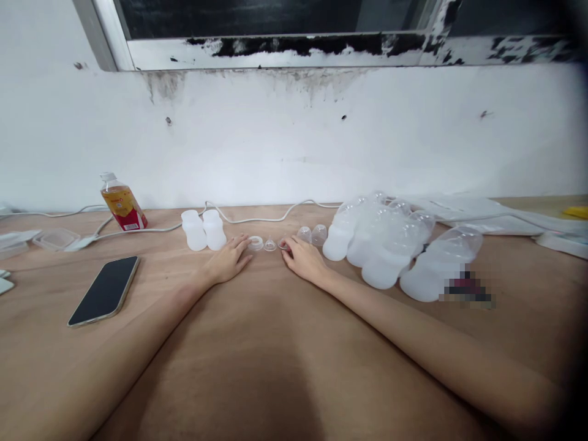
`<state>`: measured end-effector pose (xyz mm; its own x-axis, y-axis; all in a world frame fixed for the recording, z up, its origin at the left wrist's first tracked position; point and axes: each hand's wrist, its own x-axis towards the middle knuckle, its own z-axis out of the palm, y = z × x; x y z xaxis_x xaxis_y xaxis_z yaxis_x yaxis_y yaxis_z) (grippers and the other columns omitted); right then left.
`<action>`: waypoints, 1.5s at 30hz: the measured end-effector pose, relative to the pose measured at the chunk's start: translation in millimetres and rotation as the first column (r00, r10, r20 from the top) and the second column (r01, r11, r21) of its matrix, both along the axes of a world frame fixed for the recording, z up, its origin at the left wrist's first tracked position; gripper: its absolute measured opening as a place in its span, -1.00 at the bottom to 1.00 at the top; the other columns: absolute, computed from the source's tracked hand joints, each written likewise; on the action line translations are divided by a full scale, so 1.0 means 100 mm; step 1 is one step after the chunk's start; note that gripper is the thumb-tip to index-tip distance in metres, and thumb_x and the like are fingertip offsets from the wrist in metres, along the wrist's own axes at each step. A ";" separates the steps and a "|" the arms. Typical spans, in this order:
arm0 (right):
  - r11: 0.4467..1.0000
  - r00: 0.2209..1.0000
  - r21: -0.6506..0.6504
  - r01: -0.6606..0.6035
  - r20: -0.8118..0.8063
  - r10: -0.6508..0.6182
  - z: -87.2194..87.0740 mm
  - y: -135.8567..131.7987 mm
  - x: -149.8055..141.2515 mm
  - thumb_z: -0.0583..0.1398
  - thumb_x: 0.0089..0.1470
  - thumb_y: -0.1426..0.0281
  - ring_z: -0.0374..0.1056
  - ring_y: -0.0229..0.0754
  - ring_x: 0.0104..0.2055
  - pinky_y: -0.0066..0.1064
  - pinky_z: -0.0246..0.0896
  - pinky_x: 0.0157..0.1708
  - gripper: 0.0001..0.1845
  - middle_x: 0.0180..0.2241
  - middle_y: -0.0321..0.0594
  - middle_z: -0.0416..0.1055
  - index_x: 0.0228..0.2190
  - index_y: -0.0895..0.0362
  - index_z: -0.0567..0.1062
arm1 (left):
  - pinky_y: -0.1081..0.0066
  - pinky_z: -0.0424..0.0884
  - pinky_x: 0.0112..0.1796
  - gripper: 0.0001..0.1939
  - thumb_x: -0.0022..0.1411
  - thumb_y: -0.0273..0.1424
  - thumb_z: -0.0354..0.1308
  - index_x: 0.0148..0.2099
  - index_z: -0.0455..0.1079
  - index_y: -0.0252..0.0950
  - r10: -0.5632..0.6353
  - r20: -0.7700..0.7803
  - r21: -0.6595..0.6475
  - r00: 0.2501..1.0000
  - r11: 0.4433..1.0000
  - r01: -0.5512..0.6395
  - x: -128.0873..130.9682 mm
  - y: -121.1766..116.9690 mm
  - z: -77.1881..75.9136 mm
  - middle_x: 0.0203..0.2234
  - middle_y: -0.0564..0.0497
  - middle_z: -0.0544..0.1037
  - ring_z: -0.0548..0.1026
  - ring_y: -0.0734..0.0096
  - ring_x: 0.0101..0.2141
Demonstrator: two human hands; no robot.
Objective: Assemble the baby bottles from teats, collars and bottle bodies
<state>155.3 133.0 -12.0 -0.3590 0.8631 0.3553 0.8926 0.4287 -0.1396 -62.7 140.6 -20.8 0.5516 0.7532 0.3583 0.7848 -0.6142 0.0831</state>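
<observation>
My left hand (229, 258) rests on the wooden table with its fingers stretched out, beside a white bottle collar ring (255, 243). To the right of the ring a clear bottle nipple (270, 244) stands tip up. My right hand (304, 258) has its fingers curled around the edge of another small clear piece, which looks like a second nipple (282, 245) and is partly hidden. Two clear dome caps (319, 234) stand just beyond the right hand. Left of my left hand stand two frosted white baby bottles (195, 231) without caps.
Several capped baby bottles (381, 263) crowd the right side. A phone (105, 291) lies at left, with a drink bottle (123, 202) behind it. A white cable (257, 220) runs along the wall. Clear plastic containers (56, 238) sit far left, a plastic bag (463, 211) back right.
</observation>
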 end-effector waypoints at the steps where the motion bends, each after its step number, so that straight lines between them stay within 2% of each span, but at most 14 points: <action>1: 1.000 1.000 -0.002 -0.008 0.003 0.008 0.00 0.00 0.00 -0.03 0.06 0.42 0.28 -0.20 -0.27 -0.45 0.08 -0.36 -0.74 -0.22 -0.14 0.33 -0.20 0.15 0.33 | 0.22 0.01 0.07 -0.55 0.20 -0.27 -0.19 0.10 0.04 -0.38 -0.003 0.002 -0.002 1.000 1.000 0.003 0.00 0.00 0.00 0.08 -0.18 0.14 0.06 0.29 0.10; 11: 0.998 0.998 -0.029 -0.051 0.046 0.052 0.01 0.03 0.00 -0.05 0.06 0.44 0.30 -0.15 -0.17 -0.41 0.12 -0.27 -0.68 -0.17 -0.23 0.38 -0.17 0.08 0.37 | 0.22 -0.01 0.07 -0.55 0.20 -0.28 -0.19 0.10 0.03 -0.39 -0.021 0.015 -0.022 1.000 1.000 0.022 0.01 0.01 0.02 0.09 -0.20 0.13 0.04 0.29 0.11; 17: 0.999 0.998 -0.033 -0.020 0.059 0.022 0.01 0.02 0.00 -0.04 0.05 0.42 0.33 -0.14 -0.25 -0.43 0.11 -0.36 -0.70 -0.24 -0.20 0.43 -0.18 0.09 0.36 | 0.21 0.03 0.06 -0.56 0.19 -0.34 -0.16 0.10 0.00 -0.39 -0.030 0.011 -0.016 0.999 0.999 0.030 0.05 -0.02 0.02 0.09 -0.20 0.13 0.02 0.31 0.12; 20: 1.000 0.997 -0.024 -0.011 0.070 0.013 0.02 0.02 0.00 -0.03 0.05 0.41 0.35 -0.15 -0.35 -0.45 0.07 -0.46 -0.72 -0.33 -0.19 0.45 -0.18 0.10 0.33 | 0.19 0.00 0.08 -0.55 0.17 -0.39 -0.14 0.10 -0.02 -0.42 -0.035 0.040 0.077 0.999 0.997 0.032 0.09 -0.10 0.18 0.10 -0.22 0.08 -0.04 0.30 0.13; 23: 1.000 0.997 -0.014 -0.005 0.079 0.006 0.01 0.02 0.01 -0.03 0.05 0.40 0.35 -0.16 -0.40 -0.46 0.01 -0.52 -0.73 -0.38 -0.20 0.45 -0.18 0.12 0.28 | 0.16 -0.02 0.08 -0.62 0.17 -0.44 -0.16 0.06 0.03 -0.36 -0.082 0.178 0.382 0.981 0.924 0.008 0.05 -0.19 0.50 0.09 -0.16 0.12 -0.05 0.32 0.14; 24: 1.000 0.997 -0.013 -0.003 0.082 0.004 0.01 0.02 0.01 -0.03 0.05 0.39 0.34 -0.17 -0.41 -0.46 -0.01 -0.53 -0.74 -0.39 -0.20 0.45 -0.17 0.12 0.27 | 0.13 -0.03 0.08 -0.63 0.17 -0.44 -0.16 0.05 0.04 -0.33 -0.058 0.281 0.467 0.958 0.880 -0.084 0.00 -0.21 0.61 0.09 -0.14 0.12 -0.04 0.31 0.13; 26: 1.000 0.996 -0.014 -0.001 0.088 0.002 0.01 0.02 0.01 -0.04 0.06 0.40 0.34 -0.17 -0.41 -0.46 -0.02 -0.53 -0.74 -0.40 -0.21 0.44 -0.17 0.12 0.26 | 0.17 -0.01 0.08 -0.63 0.16 -0.44 -0.13 0.04 0.05 -0.29 0.010 0.525 0.504 0.851 0.802 -0.320 -0.16 -0.19 0.77 0.09 -0.10 0.11 0.00 0.32 0.12; 28: 1.000 0.996 -0.015 -0.003 0.093 0.004 0.01 0.01 0.01 -0.04 0.06 0.40 0.34 -0.17 -0.41 -0.46 -0.02 -0.52 -0.74 -0.40 -0.21 0.44 -0.18 0.12 0.25 | 0.24 0.07 0.05 -0.67 0.16 -0.44 -0.15 0.00 0.10 -0.28 0.062 0.739 0.392 0.671 0.770 -0.504 -0.37 -0.09 0.79 0.06 -0.09 0.16 0.10 0.34 0.08; 29: 1.000 0.995 -0.015 -0.004 0.095 0.006 0.01 0.01 0.01 -0.04 0.06 0.40 0.34 -0.17 -0.40 -0.46 -0.02 -0.52 -0.75 -0.39 -0.21 0.44 -0.18 0.11 0.26 | 0.24 0.11 0.02 -0.70 0.16 -0.44 -0.15 -0.03 0.14 -0.28 0.119 0.817 0.272 0.564 0.784 -0.559 -0.46 -0.03 0.74 0.02 -0.09 0.22 0.16 0.34 0.04; 31: 1.000 0.995 -0.016 -0.005 0.100 0.007 0.02 0.01 0.01 -0.05 0.06 0.39 0.34 -0.17 -0.39 -0.46 -0.02 -0.51 -0.76 -0.38 -0.21 0.43 -0.20 0.11 0.27 | 0.22 0.22 -0.05 -0.73 0.16 -0.40 -0.17 -0.10 0.18 -0.31 0.275 0.895 -0.034 0.350 0.826 -0.563 -0.62 0.12 0.58 -0.09 -0.12 0.33 0.27 0.30 -0.05; 33: 1.000 0.994 -0.019 -0.003 0.106 0.005 0.02 0.01 0.01 -0.05 0.07 0.39 0.34 -0.18 -0.39 -0.47 -0.03 -0.51 -0.77 -0.39 -0.20 0.43 -0.20 0.12 0.27 | 0.15 0.33 -0.21 -0.71 0.18 -0.34 -0.23 -0.16 0.21 -0.35 0.330 0.894 -0.122 0.303 0.831 -0.543 -0.70 0.23 0.40 -0.22 -0.17 0.39 0.37 0.23 -0.17; 36: 1.000 0.994 -0.024 0.002 0.113 0.000 0.03 0.01 0.01 -0.05 0.07 0.39 0.34 -0.19 -0.40 -0.47 -0.02 -0.51 -0.76 -0.39 -0.20 0.43 -0.19 0.12 0.26 | 0.18 0.38 -0.31 -0.68 0.17 -0.23 -0.22 -0.27 0.26 -0.30 0.361 0.883 -0.197 0.299 0.865 -0.462 -0.69 0.27 0.26 -0.35 -0.12 0.44 0.41 0.21 -0.26; 41: 0.999 0.993 -0.037 0.002 0.120 0.002 0.04 -0.02 0.00 -0.05 0.07 0.39 0.34 -0.19 -0.39 -0.47 0.00 -0.49 -0.75 -0.38 -0.21 0.43 -0.18 0.11 0.25 | 0.28 0.37 -0.27 -0.66 0.14 -0.16 -0.20 -0.28 0.29 -0.24 0.456 0.859 -0.346 0.235 0.853 -0.392 -0.61 0.20 0.28 -0.30 -0.06 0.43 0.37 0.26 -0.20; 45: 1.000 0.992 -0.021 0.011 0.124 -0.008 0.11 -0.10 -0.02 -0.07 0.08 0.40 0.32 -0.17 -0.36 -0.45 0.03 -0.47 -0.73 -0.33 -0.18 0.41 -0.15 0.12 0.24 | 0.31 0.37 -0.28 -0.67 0.13 -0.15 -0.18 -0.29 0.29 -0.24 0.462 0.864 -0.376 0.201 0.856 -0.354 -0.64 0.25 0.26 -0.30 -0.05 0.42 0.38 0.27 -0.21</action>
